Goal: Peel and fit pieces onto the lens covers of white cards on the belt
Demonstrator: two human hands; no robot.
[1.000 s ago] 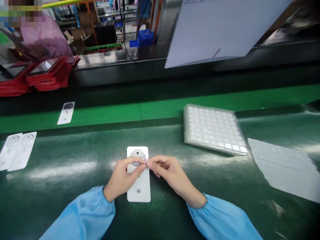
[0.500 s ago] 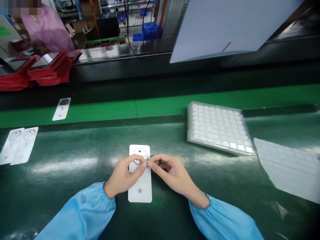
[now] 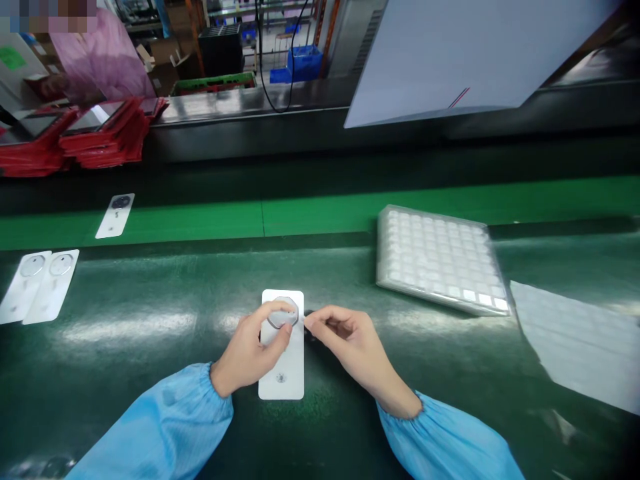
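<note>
A white phone back panel lies upright before me on the dark green bench, with a small dark mark near its lower end. Over its upper part is a thin, roundish grey piece with a darker rim, which covers the camera area. My left hand comes from the left, thumb and index finger closed about this piece at its edges. My right hand is at the panel's right edge, thumb and index finger pinched together; whatever is between them is too small to make out.
A clear tray of white squares sits to the right, beside a white sheet. Two white panels lie at left, another panel on the green strip. Red-wrapped stacks and a person in pink are beyond. White board overhangs.
My right hand has drawn slightly right, parting from my left fingertips. The grey piece now lies across the panel's camera area, hiding the dark holes seen before. The view has shifted a little.
</note>
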